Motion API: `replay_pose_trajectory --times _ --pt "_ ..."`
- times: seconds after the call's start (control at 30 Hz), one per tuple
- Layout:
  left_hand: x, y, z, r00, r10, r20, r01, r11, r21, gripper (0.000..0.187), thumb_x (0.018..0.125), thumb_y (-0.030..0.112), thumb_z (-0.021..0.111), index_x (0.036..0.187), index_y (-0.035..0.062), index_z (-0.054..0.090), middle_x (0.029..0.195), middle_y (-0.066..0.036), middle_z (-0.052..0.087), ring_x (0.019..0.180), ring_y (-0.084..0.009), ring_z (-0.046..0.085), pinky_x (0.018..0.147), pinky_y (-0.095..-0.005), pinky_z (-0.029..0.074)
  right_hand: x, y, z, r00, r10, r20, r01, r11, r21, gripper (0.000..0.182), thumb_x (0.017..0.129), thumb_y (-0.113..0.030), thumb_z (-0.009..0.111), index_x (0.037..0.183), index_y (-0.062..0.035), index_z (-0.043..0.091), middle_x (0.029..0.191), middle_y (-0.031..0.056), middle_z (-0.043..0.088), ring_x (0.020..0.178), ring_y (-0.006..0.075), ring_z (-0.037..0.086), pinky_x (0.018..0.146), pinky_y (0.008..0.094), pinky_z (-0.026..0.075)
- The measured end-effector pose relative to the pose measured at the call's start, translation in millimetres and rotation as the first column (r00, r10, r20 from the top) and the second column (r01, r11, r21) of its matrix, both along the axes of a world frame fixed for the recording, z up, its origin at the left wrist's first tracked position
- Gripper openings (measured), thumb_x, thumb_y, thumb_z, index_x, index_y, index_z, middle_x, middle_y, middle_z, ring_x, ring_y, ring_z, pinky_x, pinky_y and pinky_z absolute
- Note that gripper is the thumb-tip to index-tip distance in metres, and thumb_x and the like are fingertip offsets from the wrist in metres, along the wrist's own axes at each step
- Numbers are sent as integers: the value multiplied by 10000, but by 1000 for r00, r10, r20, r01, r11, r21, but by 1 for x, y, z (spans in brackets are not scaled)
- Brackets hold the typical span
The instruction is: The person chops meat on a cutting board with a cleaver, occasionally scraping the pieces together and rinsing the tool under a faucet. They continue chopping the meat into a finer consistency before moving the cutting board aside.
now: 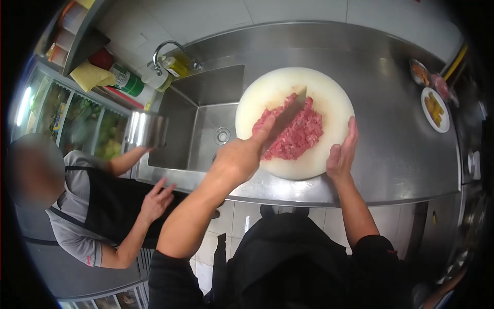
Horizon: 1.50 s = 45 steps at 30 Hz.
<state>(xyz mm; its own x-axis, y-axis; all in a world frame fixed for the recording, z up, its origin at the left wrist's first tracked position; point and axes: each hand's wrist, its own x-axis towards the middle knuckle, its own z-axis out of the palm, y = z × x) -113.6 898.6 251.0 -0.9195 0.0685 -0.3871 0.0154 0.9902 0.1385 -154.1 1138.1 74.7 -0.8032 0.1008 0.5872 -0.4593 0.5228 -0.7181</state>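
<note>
I see the steel bench (391, 154) carrying a round white chopping board (329, 98) near its front edge, beside the sink (206, 123). Minced red meat (298, 134) is heaped mid-board. My left hand (237, 157) grips a cleaver (288, 116) over it; my right hand (342, 152) rests open on the board's rim. No writing is legible.

The left hand (237, 158) grips a cleaver (288, 116) whose blade lies across the minced red meat (301, 135) heaped on a round white chopping board (329, 98) at the steel counter's (391, 149) front edge. The right hand (342, 152) rests open on the board's right rim. A co-worker (87, 206) stands by the sink (200, 129), holding a metal pot (146, 129).
</note>
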Motion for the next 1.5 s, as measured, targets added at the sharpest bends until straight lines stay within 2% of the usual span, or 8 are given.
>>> replay_pose_trajectory --times 0.1,0.17,0.87,1.0,1.13,1.23,1.4,1.5 --pt "24 12 16 985 149 -84 -133 976 172 687 987 163 440 1563 350 116 920 -292 667 860 -435 671 768 -534 508 1 0 -5 1000 -15 -10 15 1000 -28 944 972 -673 249 1490 114 184 1499 326 272 1395 441 289 1161 490 210" --pt "27 5 -40 985 -120 -120 113 991 -69 809 912 37 421 1569 355 70 856 -210 699 770 -388 692 680 -505 533 0 -2 -6 1000 -16 -19 15 999 -41 938 975 -668 252 1491 113 183 1494 325 279 1389 440 296 1159 489 211" --pt "19 8 -3 1000 -5 -26 5 1000 6 795 937 67 422 1545 449 82 951 -223 698 866 -384 699 770 -497 527 1 0 -13 998 -57 -3 57 997 49 896 986 -631 301 1485 105 199 1502 322 278 1393 452 285 1157 512 203" --pt "13 13 -38 999 -43 16 44 988 -149 723 969 117 437 1553 409 127 941 -236 695 832 -395 692 756 -497 523 4 -1 -9 997 -72 1 71 995 71 896 989 -634 276 1491 105 201 1492 318 292 1389 441 297 1157 491 214" --pt "17 14 8 1000 18 -15 -18 1000 -9 773 953 88 432 1551 422 76 946 -240 695 851 -388 697 751 -501 527 2 -1 -8 997 -74 -1 74 995 70 894 991 -634 265 1494 102 202 1486 315 303 1387 437 303 1158 481 218" --pt "17 9 -50 998 -64 -12 63 994 -87 720 972 119 432 1556 395 114 920 -235 695 820 -398 688 737 -514 520 2 -1 -11 997 -80 -7 80 995 65 886 994 -625 270 1494 103 199 1486 316 304 1384 439 307 1156 483 220" --pt "21 20 6 998 8 -69 -7 1000 14 769 956 81 416 1554 413 65 915 -232 700 825 -384 704 742 -511 531 1 1 -10 996 -87 -13 88 993 76 876 999 -615 270 1496 102 191 1485 317 305 1381 438 311 1152 484 225" --pt "21 21 -42 993 -102 62 111 978 -176 725 966 100 415 1560 380 106 901 -201 710 812 -383 704 728 -512 532 1 -2 -11 997 -82 -14 83 995 54 879 998 -616 270 1498 101 184 1485 318 305 1381 438 310 1153 484 220"
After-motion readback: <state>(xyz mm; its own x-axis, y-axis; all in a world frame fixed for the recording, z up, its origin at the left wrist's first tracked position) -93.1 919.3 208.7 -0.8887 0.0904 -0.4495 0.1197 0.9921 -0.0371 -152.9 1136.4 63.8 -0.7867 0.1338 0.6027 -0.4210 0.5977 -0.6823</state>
